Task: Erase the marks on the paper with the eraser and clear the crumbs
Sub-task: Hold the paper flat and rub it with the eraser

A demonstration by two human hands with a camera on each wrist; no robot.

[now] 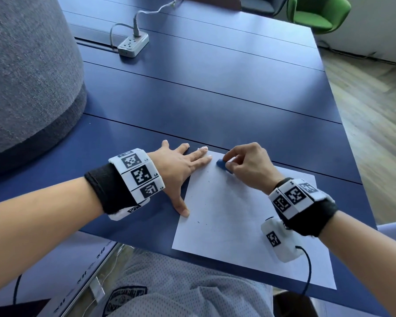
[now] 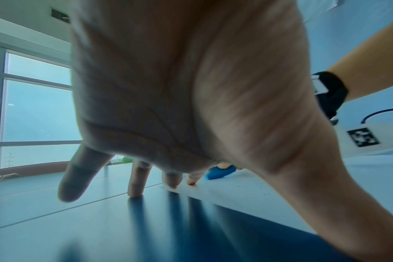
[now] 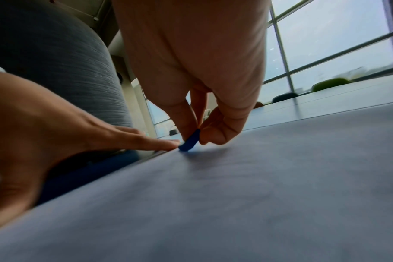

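Observation:
A white sheet of paper [image 1: 238,216] lies on the blue table [image 1: 215,92] near its front edge. My right hand [image 1: 249,165] pinches a blue eraser [image 1: 223,167] between thumb and fingers, its lower end touching the paper near the far left corner. The eraser [image 3: 190,141] also shows edge-on in the right wrist view, and the eraser [image 2: 220,172] peeks out behind my left palm. My left hand [image 1: 183,165] lies flat with straight, spread fingers, fingertips [image 2: 192,180] pressing the paper's left corner and the thumb on its left edge. Small dark crumbs [image 1: 201,221] dot the sheet.
A grey power strip [image 1: 133,44] with its cable sits far back on the table. A large grey upholstered form [image 1: 28,76] stands at the left. A green chair [image 1: 318,12] is beyond the table, wooden floor to the right.

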